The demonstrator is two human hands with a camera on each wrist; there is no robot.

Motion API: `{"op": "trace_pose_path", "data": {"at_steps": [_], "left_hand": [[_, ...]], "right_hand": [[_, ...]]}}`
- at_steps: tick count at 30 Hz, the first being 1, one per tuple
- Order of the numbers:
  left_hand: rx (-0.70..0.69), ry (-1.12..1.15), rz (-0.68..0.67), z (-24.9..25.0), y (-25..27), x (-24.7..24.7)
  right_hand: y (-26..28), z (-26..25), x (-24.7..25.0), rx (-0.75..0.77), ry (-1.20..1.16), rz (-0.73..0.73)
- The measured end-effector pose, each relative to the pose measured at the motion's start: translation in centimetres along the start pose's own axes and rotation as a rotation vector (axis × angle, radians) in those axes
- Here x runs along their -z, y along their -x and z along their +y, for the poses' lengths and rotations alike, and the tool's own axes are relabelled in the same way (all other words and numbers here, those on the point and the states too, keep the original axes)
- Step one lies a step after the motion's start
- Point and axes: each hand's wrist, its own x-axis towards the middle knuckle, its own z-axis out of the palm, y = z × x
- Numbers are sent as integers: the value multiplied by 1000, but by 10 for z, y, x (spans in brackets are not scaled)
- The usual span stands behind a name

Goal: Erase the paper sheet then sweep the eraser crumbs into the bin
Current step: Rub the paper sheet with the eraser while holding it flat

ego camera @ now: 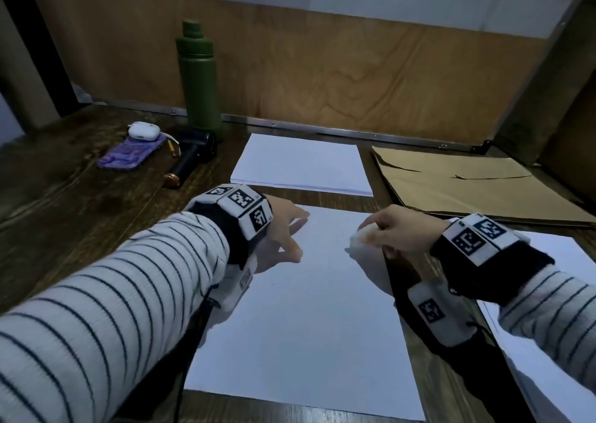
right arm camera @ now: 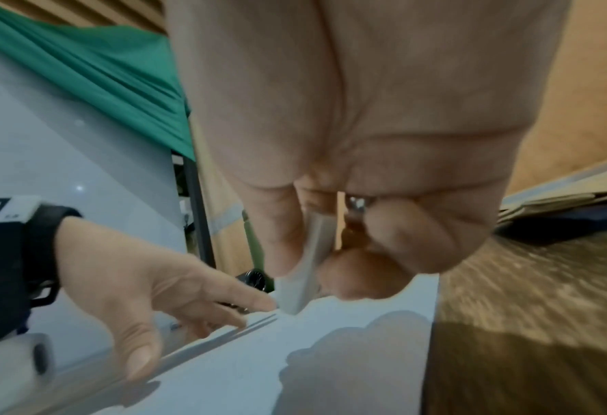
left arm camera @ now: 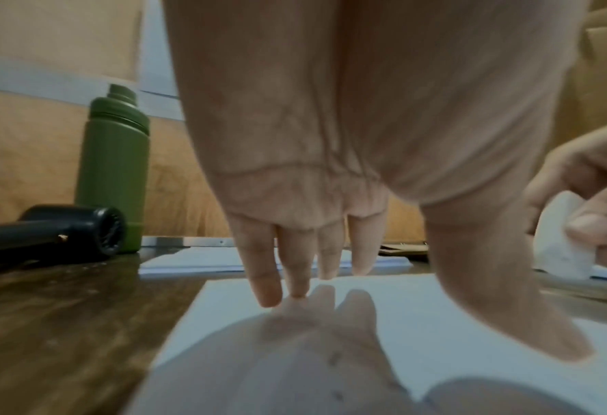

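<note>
A white paper sheet [ego camera: 309, 309] lies on the dark wooden table in front of me. My left hand [ego camera: 283, 232] rests with spread, straight fingers [left arm camera: 270, 283] on the sheet's upper left corner. My right hand [ego camera: 390, 232] pinches a white eraser [ego camera: 362, 237] between thumb and fingers, its lower tip touching the paper near the upper right edge. The eraser [right arm camera: 298, 283] points down at the sheet [right arm camera: 295, 365] in the right wrist view, and it shows at the right edge of the left wrist view as the eraser [left arm camera: 561, 247]. A few faint specks dot the paper.
A stack of white paper [ego camera: 303, 164] lies behind the sheet, a brown paper bag [ego camera: 477, 187] flat at the back right. A green bottle [ego camera: 198, 77], a black handheld device [ego camera: 193, 154], a purple case [ego camera: 129, 154] with white earbuds case sit back left. More paper [ego camera: 548, 261] lies right.
</note>
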Motion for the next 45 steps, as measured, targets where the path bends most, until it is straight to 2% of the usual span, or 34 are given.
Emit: {"op": "trace_pose_path", "data": {"at_steps": [5, 10, 14, 18, 22, 26, 27, 32, 34, 38, 41, 45], "left_hand": [[78, -20, -66, -25, 14, 7], [80, -64, -171, -40, 8, -1], [58, -114, -154, -39, 6, -5], [34, -118, -130, -44, 4, -9], [13, -93, -88, -49, 2, -15], [-19, -106, -35, -52, -3, -24], [-22, -119, -42, -51, -3, -24], [22, -133, -81, -47, 3, -22], [20, -135, -65, -47, 4, -24], [-4, -79, -27, -43, 8, -23], [-2, -97, -39, -45, 7, -23], [32, -106, -77, -47, 6, -25]], "right_hand": [[-2, -10, 4, 6, -66, 101], [-11, -33, -7, 73, -27, 36], [-28, -58, -16, 110, 59, 9], [-57, -74, -16, 17, 109, 133], [-63, -97, -28, -43, 288, 194], [-41, -115, -49, 148, 284, 16], [-37, -116, -49, 146, 262, 12], [-57, -102, -24, -117, 330, 152], [-57, -107, -28, -103, 337, 163], [-42, -126, -51, 73, 223, 79], [-45, -119, -43, 1, 262, 76], [-52, -114, -31, -106, 331, 192]]}}
